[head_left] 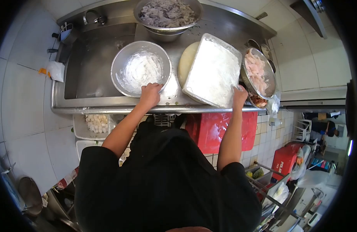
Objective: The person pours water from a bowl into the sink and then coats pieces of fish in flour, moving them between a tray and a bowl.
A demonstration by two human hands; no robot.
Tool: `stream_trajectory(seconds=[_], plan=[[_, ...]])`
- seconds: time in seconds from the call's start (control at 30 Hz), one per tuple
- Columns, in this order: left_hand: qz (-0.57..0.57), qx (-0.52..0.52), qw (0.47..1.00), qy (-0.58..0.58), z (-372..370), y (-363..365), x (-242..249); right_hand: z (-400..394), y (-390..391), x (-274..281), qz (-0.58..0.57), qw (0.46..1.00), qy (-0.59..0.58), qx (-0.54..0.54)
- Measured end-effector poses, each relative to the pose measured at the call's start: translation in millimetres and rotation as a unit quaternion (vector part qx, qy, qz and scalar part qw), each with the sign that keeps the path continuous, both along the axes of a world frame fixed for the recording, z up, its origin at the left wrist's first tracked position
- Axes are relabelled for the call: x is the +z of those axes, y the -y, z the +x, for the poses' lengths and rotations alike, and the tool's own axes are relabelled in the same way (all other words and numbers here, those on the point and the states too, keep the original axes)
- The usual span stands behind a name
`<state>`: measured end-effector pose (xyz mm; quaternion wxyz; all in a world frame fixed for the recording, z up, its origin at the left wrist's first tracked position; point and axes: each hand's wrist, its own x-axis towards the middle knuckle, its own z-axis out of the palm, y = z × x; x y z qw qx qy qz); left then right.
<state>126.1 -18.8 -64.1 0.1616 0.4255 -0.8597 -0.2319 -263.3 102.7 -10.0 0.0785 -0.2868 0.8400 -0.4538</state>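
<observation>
My left hand grips the near right rim of a round metal bowl that has white flour in it. With my right hand I hold the near right edge of a rectangular tray, whose inside is covered with a white powdery layer. The tray lies tilted over a round pale board, which it partly hides. Close to the tray's right side, a metal bowl of pale raw meat strips stands near my right hand.
A large bowl of greyish shredded food sits on another bowl at the back. The sink basin is at left. Below the counter edge are a red container and a bin of white pieces. Another person is far right.
</observation>
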Motion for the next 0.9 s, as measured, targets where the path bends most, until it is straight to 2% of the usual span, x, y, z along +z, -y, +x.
stream_trajectory(seconds=[0.1, 0.23, 0.27, 0.3, 0.33, 0.37, 0.4, 0.43, 0.47, 0.5, 0.57, 0.67, 0.77, 0.83, 0.9], plan=[[0.061, -0.013, 0.998, -0.030, -23, 2, 6, -17, 12, -17, -0.031, 0.999, 0.034, 0.008], [0.053, -0.028, 0.998, -0.035, -38, -3, 19, -15, 17, -8, -0.006, 1.000, 0.018, 0.006], [0.067, -0.026, 0.997, -0.034, -41, -4, 17, -5, 16, 10, 0.052, 0.999, -0.004, -0.004], [0.030, -0.030, 0.997, -0.068, -40, -5, 13, -20, 12, -12, 0.032, 0.999, 0.030, 0.009], [0.069, -0.043, 0.994, -0.069, -40, -3, 22, -15, 11, -9, 0.061, 0.997, -0.041, -0.019], [0.070, -0.053, 0.994, -0.069, -39, -2, 31, -12, 10, -3, 0.074, 0.996, -0.041, -0.017], [0.069, -0.059, 0.993, -0.068, -39, 0, 38, -25, 12, -27, 0.044, 0.998, -0.045, -0.024], [0.041, -0.049, 0.995, -0.073, -39, 1, 42, -12, 11, -16, 0.009, 0.995, -0.088, -0.049], [0.013, -0.034, 0.996, -0.077, -41, 3, 46, -2, 10, 3, 0.041, 0.991, -0.120, -0.050], [0.034, -0.017, 0.995, -0.093, -45, 6, 56, 11, 11, 20, 0.026, 0.989, -0.118, -0.082], [0.041, -0.009, 0.991, -0.126, -60, 12, 78, 18, 12, 36, -0.040, 0.994, -0.094, -0.043], [0.038, -0.043, 0.981, -0.184, -101, 11, 115, 7, 16, 57, -0.101, 0.993, -0.057, -0.017], [0.087, -0.122, 0.956, -0.253, -164, 4, 140, -39, 18, 62, -0.148, 0.988, -0.008, -0.036], [0.107, -0.181, 0.937, -0.280, -218, -8, 150, -86, 13, 71, -0.114, 0.993, -0.019, -0.024], [0.077, -0.249, 0.928, -0.266, -278, -19, 154, -133, 3, 84, -0.049, 0.998, -0.006, -0.031]])
